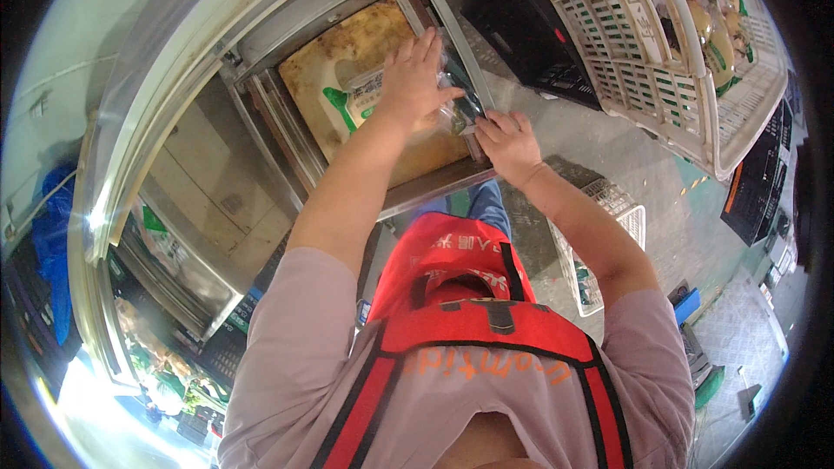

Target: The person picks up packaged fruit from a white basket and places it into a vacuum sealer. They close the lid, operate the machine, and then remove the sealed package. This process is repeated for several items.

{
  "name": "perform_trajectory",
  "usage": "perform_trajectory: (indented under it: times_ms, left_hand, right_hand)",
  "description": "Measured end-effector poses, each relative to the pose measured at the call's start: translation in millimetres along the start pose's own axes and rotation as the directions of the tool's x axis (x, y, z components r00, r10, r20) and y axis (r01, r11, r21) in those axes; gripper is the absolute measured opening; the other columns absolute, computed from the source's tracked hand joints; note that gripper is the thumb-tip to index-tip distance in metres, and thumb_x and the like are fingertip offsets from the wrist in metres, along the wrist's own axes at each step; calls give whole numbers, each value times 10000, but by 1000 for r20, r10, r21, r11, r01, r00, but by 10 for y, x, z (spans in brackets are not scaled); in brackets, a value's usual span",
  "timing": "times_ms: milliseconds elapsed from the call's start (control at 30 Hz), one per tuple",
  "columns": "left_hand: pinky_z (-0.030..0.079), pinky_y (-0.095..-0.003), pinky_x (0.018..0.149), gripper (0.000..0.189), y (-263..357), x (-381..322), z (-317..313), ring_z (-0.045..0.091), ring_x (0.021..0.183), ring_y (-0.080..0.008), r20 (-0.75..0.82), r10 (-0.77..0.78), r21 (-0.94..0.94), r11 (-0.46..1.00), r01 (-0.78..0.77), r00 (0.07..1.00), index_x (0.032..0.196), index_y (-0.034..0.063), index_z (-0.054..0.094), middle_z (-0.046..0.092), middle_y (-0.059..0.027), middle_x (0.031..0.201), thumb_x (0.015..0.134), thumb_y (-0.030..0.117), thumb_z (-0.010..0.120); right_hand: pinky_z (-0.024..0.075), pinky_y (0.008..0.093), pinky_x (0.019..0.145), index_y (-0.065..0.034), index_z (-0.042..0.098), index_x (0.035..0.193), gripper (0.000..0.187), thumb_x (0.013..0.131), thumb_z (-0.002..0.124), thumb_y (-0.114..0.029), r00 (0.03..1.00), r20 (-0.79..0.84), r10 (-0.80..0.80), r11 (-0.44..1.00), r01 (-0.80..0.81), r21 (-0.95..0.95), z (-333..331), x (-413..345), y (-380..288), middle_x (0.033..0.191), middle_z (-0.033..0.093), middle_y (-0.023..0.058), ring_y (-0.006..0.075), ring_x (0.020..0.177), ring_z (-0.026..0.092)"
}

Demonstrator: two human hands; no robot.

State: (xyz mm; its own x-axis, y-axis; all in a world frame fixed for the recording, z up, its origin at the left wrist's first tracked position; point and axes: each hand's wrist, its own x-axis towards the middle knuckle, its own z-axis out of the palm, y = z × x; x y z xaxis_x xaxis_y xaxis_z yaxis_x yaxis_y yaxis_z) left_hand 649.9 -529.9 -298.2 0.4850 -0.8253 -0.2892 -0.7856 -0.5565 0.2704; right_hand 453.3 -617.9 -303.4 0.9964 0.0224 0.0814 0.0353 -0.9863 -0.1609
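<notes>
A clear plastic produce bag (366,96) with green and dark print lies on a stained, yellowish board (339,39). Something pale is inside it. My left hand (417,78) rests flat across the bag, fingers stretched forward and thumb out to the right, hiding its middle. At the bag's right end, by the metal rail, my right hand (509,146) has its fingers curled on the gathered plastic; the fingertips are partly hidden. A steel frame (449,185) surrounds the board.
At upper right, a large white plastic crate (651,45) holds several bagged vegetables. A black crate (521,32) stands beside it. A smaller white crate (635,228) is on the floor under my right arm. To the left is a steel-edged unit (215,299).
</notes>
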Motion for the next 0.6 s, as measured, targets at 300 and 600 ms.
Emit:
perform_trajectory:
  times_ms: [300,600]
  left_hand:
    - [206,-455,1002,887,123,9,48,244,1240,-272,-13,-54,63,996,55,998,1330,66,235,210,-55,1390,669,531,600]
    - [151,-526,1001,849,52,85,132,189,1269,-298,-129,-105,4,994,106,986,1328,111,256,189,-44,1399,671,530,595]
  right_hand:
    - [239,413,955,-65,565,1011,331,722,457,-186,977,72,199,975,-190,-118,-11,19,-367,1110,523,35,178,1139,378]
    - [248,383,932,-48,565,988,315,733,446,-189,987,86,139,988,-133,-73,80,-11,-360,1034,546,44,184,1103,379]
